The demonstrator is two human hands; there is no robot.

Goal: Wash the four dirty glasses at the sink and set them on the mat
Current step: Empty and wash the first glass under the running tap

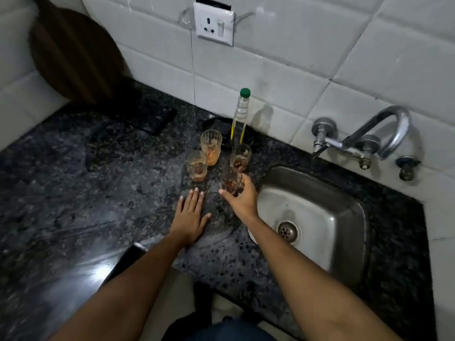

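Note:
Several dirty glasses with brown residue stand on the dark granite counter left of the sink (344,244). The tall ribbed glass (211,146) is farthest back, a short glass (196,169) stands left of it, and another short glass (241,156) is to the right. My right hand (242,199) is closed around the nearest glass (230,181), which tilts a little. My left hand (190,214) lies flat on the counter, fingers spread, holding nothing. A dark mat (150,116) lies on the counter at the back left.
A clear bottle (240,114) with a green cap stands in a black dish (216,124) behind the glasses. The tap (362,141) juts from the tiled wall above the steel sink. A round brown board (73,55) leans at the back left. A wall socket (213,24) sits above.

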